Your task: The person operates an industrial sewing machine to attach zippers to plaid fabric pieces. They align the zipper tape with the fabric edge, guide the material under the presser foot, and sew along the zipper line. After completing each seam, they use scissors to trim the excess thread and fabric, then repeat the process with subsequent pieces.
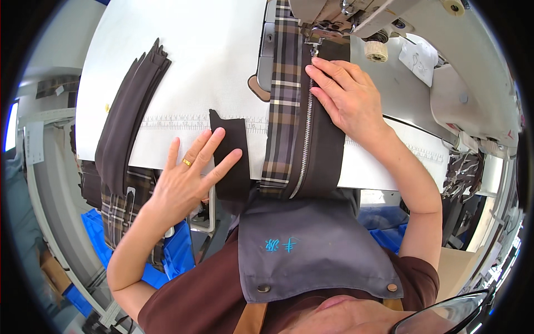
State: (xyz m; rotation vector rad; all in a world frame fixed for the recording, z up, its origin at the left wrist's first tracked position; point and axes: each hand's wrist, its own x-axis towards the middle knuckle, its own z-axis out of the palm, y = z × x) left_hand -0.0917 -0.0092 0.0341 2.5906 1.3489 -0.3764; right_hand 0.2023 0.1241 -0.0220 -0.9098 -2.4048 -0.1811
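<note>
A plaid fabric strip (285, 111) and a dark brown fabric panel (331, 128) lie side by side under the sewing machine head (325, 30). Between them runs a metal zipper (305, 133), its upper end close to the presser foot (316, 42). My right hand (350, 94) rests on the dark panel, fingers extended and their tips at the zipper just below the foot. My left hand (194, 172) is spread, with fingertips touching a separate dark fabric piece (231, 150) that hangs over the table's near edge.
A bundle of folded dark strips (130, 111) lies on the white table (194, 67) at the left. Plaid fabric (125, 206) hangs below it, near a blue bag (178, 245). The machine arm (473, 61) reaches across the upper right, and a ruler scale crosses the table.
</note>
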